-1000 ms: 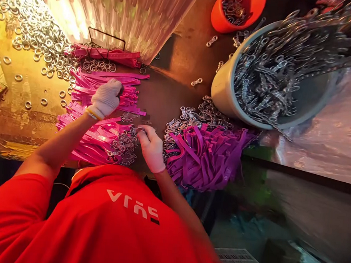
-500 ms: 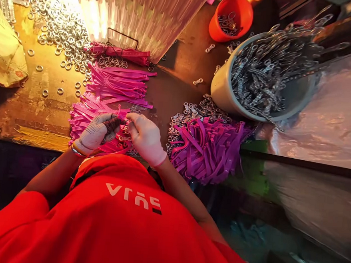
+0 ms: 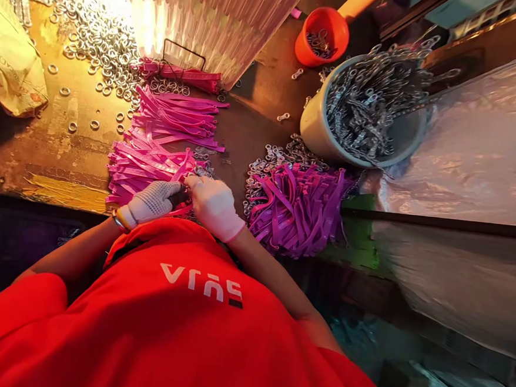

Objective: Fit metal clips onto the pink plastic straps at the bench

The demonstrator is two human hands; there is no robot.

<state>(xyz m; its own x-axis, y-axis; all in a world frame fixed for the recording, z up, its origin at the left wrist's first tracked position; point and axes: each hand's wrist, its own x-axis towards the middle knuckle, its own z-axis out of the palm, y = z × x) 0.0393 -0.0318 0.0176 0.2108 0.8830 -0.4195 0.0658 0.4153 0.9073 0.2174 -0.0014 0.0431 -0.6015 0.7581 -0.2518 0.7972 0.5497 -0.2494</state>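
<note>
Worn work surface [image 3: 77, 157], lit warm and bright toward its far left. Metal rings [image 3: 113, 53] spread thickly there, thinning to a few loose ones toward the near edge; yellow bag [image 3: 15, 64] at the left. Ribbed translucent panel [image 3: 208, 19] at the far edge, a tied dark pink bundle [image 3: 199, 78] at its foot.

Pink straps [image 3: 136, 167] lie in two overlapping heaps, the nearer one close to the near edge, under and beside the gloved hands. Left hand [image 3: 153, 203]: fingers curled at that heap; cannot tell whether they are closed on a strap. Right hand [image 3: 212, 205]: fingers bent, tips meeting the left's; a bit of pink shows there, grip hidden. Small metal fittings [image 3: 205, 167] just beyond.

Right of the hands, purple straps [image 3: 303, 211] heaped at the near edge, metal links [image 3: 262, 169] along their left and far sides. Pale bucket [image 3: 318, 124] beyond, full of metal pieces [image 3: 365, 112]; smaller orange cup [image 3: 303, 48] farther off, more metal inside.
</note>
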